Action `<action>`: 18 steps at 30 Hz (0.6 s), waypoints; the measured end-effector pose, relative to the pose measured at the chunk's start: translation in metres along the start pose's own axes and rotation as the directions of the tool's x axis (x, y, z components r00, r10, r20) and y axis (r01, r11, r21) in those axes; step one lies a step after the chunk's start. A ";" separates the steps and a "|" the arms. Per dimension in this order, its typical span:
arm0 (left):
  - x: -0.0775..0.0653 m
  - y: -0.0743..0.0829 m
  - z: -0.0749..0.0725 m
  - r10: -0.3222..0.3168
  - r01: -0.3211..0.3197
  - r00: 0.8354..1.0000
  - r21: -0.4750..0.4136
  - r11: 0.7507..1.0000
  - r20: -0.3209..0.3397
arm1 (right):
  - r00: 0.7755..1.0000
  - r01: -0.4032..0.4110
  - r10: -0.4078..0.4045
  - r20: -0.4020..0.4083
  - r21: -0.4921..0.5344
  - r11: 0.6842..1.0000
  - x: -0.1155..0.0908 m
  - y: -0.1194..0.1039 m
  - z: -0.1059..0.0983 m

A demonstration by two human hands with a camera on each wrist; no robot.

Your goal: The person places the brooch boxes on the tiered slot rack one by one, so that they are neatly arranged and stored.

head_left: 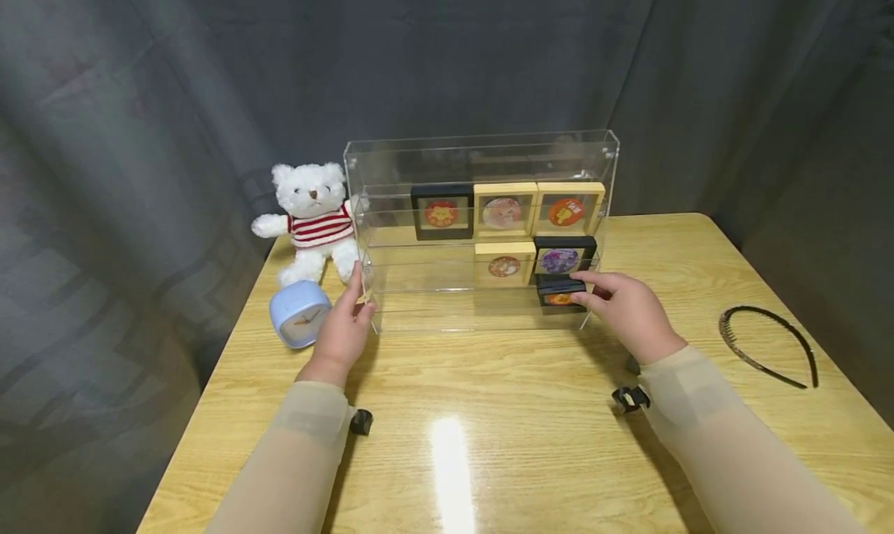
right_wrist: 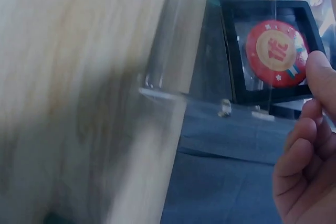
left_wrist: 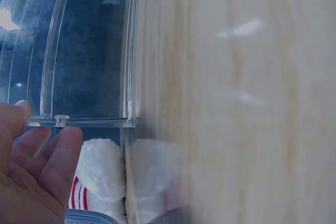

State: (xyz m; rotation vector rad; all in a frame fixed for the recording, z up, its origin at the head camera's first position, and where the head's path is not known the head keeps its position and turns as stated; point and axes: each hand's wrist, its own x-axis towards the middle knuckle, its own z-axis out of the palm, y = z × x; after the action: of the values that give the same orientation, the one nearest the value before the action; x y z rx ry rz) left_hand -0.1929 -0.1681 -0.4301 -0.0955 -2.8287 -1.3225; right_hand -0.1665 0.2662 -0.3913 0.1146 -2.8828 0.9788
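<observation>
A clear acrylic display rack (head_left: 352, 147) with stepped shelves stands on the table. My right hand (head_left: 632, 317) pinches a small black-framed display case (head_left: 557, 297) at the rack's lower right front. In the right wrist view, that case holds a round red badge (right_wrist: 274, 53), and the thumb lies on its border. At the rack's left side panel, my left hand (head_left: 340, 334) grips the edge, thumb at the front and fingers outside. On the rack's shelves sit a black frame (head_left: 443, 236), a purple-badge black frame (head_left: 564, 241) and several light yellow frames (head_left: 504, 187) with round badges.
A white teddy bear (head_left: 317, 227) in a striped sweater sits left of the rack. In front of it is a blue alarm clock (head_left: 300, 314), close to my left hand. A dark toothed headband (head_left: 768, 317) lies at the table's right. Grey curtains (head_left: 482, 53) surround the table.
</observation>
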 end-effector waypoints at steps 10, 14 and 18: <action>0.000 0.000 0.000 0.001 -0.001 1.000 -0.010 1.000 0.000 | 0.997 -0.020 0.024 0.069 -0.066 0.998 -0.002 0.006 0.008; 0.000 0.000 0.000 0.002 -0.002 1.000 -0.015 1.000 -0.001 | 0.992 -0.002 0.021 0.124 -0.150 0.989 -0.002 0.007 0.003; 0.000 -0.001 0.000 -0.002 0.002 1.000 -0.017 1.000 -0.001 | 0.988 0.013 0.016 0.156 -0.182 0.983 -0.002 0.009 -0.001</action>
State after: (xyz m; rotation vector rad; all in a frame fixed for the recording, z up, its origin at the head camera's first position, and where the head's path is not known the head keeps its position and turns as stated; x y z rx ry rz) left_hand -0.1927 -0.1684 -0.4306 -0.0924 -2.8175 -1.3464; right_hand -0.1650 0.2741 -0.3962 0.1832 -3.0991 0.7310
